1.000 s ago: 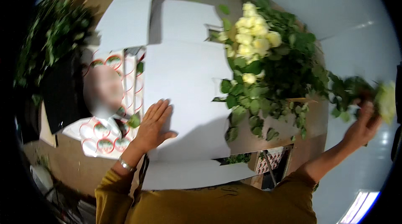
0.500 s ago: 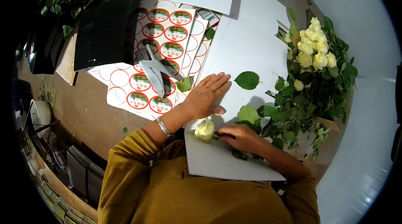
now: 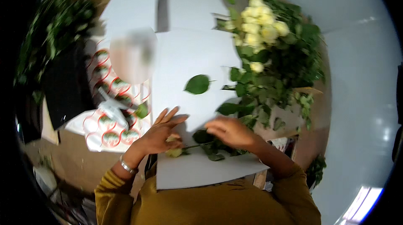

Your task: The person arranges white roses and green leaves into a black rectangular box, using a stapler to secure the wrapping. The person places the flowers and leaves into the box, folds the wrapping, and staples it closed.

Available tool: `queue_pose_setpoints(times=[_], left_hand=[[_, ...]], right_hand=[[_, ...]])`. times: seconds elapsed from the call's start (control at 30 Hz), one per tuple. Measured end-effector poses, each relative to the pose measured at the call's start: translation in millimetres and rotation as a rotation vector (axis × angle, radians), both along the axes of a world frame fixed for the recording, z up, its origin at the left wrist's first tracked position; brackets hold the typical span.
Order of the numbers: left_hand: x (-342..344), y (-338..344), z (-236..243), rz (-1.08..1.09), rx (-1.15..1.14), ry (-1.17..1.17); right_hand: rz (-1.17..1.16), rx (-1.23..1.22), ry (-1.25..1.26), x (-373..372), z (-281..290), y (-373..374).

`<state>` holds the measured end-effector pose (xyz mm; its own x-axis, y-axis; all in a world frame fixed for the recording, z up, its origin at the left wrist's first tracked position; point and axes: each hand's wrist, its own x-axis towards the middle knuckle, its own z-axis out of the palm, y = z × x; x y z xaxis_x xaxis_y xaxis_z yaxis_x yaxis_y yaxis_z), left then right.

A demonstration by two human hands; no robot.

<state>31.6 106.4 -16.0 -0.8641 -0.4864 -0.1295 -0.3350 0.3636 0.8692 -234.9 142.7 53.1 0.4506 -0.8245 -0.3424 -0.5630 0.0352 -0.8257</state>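
Note:
Near the bottom of a white sheet (image 3: 193,48), my left hand (image 3: 163,134) has its fingers spread, thumb and lower fingers bent beside a cream rose (image 3: 175,151). The rose lies sideways, its leafy stem (image 3: 192,146) running rightward. My right hand (image 3: 228,130), blurred, is curled over dark leaves (image 3: 202,136) on that stem; what its fingertips grip is unclear. A loose green leaf (image 3: 197,84) lies on the white sheet above my hands. To the left, a pale stapler-like tool (image 3: 113,111) rests on sticker sheets (image 3: 110,136) with red-ringed round labels.
Cream roses (image 3: 262,23) with dense foliage lie along the right, beside a pale wall (image 3: 361,78). Dark greenery (image 3: 58,27) and black panels (image 3: 67,84) are at left. More white card (image 3: 130,4) lies at the far end of the brown worktop (image 3: 71,162).
My right hand brought a rose from the far right onto the white sheet, then shifted slightly leftward. My left hand, earlier flat, now bends over the rose. A loose leaf has appeared on the sheet.

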Motion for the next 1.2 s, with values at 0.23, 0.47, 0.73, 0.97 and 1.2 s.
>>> queue_pose_setpoints(times=[0.23, 0.47, 0.73, 0.97, 1.2], left_hand=[[-11, -4, 13, -0.015, 0.040, -0.030], [-6, -3, 12, 0.001, 0.052, -0.037], [-8, -1, 18, 0.040, 0.079, -0.067], [-10, -1, 17, 0.049, 0.043, -0.097], [-12, 2, 16, 0.108, 0.067, -0.051]], right_hand=[[0.037, -0.043, 0.850, -130, -8, 32], [0.010, -0.054, 0.781, -119, 63, 39], [-0.354, -0.040, 0.581, -176, 45, -12], [-0.539, -0.629, 0.821, -218, 39, -186], [-0.704, -0.649, 0.250, -198, 86, -124]])
